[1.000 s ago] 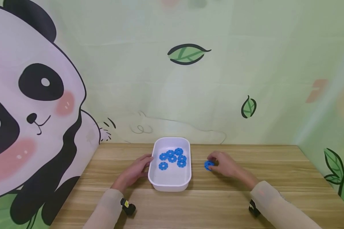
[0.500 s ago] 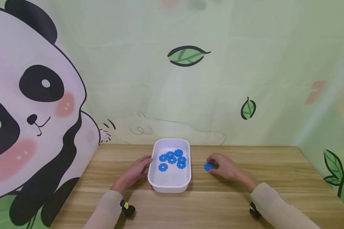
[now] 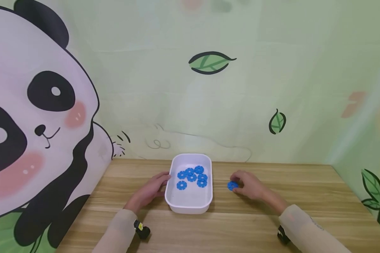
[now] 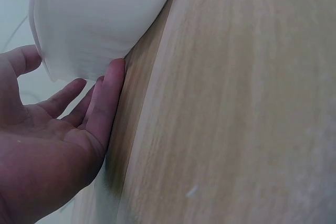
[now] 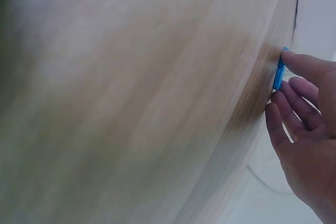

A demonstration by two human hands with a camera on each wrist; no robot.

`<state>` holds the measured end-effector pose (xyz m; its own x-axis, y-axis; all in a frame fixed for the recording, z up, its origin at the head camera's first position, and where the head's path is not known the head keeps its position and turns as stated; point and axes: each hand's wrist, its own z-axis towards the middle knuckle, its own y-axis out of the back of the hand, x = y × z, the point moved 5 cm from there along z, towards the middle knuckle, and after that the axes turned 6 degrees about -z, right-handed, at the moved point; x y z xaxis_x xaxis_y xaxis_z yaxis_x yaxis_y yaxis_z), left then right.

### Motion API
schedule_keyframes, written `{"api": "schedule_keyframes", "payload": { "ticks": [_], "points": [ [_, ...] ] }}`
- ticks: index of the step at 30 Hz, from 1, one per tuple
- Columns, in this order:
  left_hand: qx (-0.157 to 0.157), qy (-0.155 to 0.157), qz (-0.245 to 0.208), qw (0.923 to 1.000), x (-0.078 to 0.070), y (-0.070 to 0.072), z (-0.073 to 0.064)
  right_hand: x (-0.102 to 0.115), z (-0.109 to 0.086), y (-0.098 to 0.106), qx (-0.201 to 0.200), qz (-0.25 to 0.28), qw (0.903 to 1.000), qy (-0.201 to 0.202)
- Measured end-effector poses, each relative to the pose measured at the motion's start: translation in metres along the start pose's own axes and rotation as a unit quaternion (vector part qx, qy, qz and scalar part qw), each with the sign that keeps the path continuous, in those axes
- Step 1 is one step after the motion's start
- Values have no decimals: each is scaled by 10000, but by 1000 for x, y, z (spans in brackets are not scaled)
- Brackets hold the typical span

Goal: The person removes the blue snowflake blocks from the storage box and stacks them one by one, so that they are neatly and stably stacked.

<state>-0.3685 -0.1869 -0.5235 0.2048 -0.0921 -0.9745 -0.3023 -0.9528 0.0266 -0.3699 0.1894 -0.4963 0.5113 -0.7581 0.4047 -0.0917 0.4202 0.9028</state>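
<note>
A white plastic tub [image 3: 189, 200] stands on the table, with several blue notched interlocking discs [image 3: 182, 185] lying in it. At its left side is my left hand [image 3: 149, 189]. In the left wrist view, the thumb of that hand [image 4: 58, 135] touches the tub's rim, and its fairly straight fingers touch the lower wall [image 4: 100, 19]. Right of the tub, my right hand [image 3: 248, 184] pinches another blue interlocking disc [image 3: 232, 186] low at the tabletop. The right wrist view shows this disc [image 5: 279, 69] edge-on between thumb and fingers.
The wood-grain table [image 3: 183, 233] ends at a pale green wall cloth [image 3: 164, 102] printed with a panda [image 3: 50, 105] and leaves. A strip of bare tabletop [image 3: 220, 196] lies between the tub and my right hand. A black wrist camera [image 3: 142, 232] sits under the left sleeve.
My right fingers have shifted to the disc's edges, so more of its face shows. The left hand and tub stay in place; the head view has moved slightly.
</note>
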Motion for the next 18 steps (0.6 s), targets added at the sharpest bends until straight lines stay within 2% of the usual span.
{"api": "schedule_keyframes", "payload": {
  "ticks": [12, 15, 18],
  "points": [
    [12, 1, 7, 10000, 2, 0, 0, 3, 8, 2, -99, -70, 9998, 155],
    [-47, -4, -7, 10000, 1, -1, -1, 12, 14, 6, -128, 114, 9999, -1],
    [-98, -3, -29, 9999, 2, 0, 0, 31, 23, 12, -176, 185, 9996, -98]
  ]
}}
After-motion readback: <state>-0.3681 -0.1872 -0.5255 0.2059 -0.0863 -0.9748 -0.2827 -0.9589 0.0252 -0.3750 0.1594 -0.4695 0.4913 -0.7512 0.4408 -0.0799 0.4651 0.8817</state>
